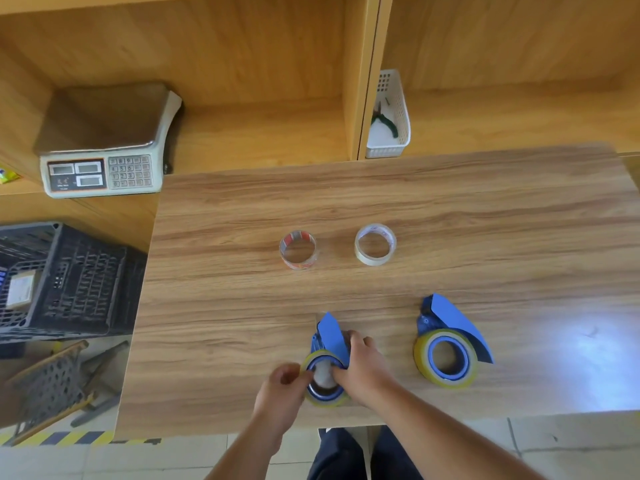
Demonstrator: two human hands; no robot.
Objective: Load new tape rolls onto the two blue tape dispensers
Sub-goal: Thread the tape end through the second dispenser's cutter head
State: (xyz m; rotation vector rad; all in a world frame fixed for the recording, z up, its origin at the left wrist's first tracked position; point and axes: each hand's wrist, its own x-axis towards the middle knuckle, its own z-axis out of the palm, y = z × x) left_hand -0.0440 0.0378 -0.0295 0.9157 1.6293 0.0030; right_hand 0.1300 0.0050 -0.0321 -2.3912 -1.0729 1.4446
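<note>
wood-grain tabletop fills the view, with shelving behind it. near its front edge lies the left blue tape dispenser, flat on its side, its long axis running away from the person with the nose pointing to the far edge and the yellowish roll at the near end. the right hand curls over the dispenser body from the right, thumb reaching into the hub; the left hand pinches the roll's left rim. both hands are on this one, so the roll seems to be getting seated.

well apart to the right lies the second blue dispenser, with a yellowish roll on its hub and no hand on it.

counted: two dispensers, two yellowish rolls on them, and two loose, nearly spent rolls farther back, one red-printed, one whitish. a weighing scale, a white basket and a black crate sit around.
</note>
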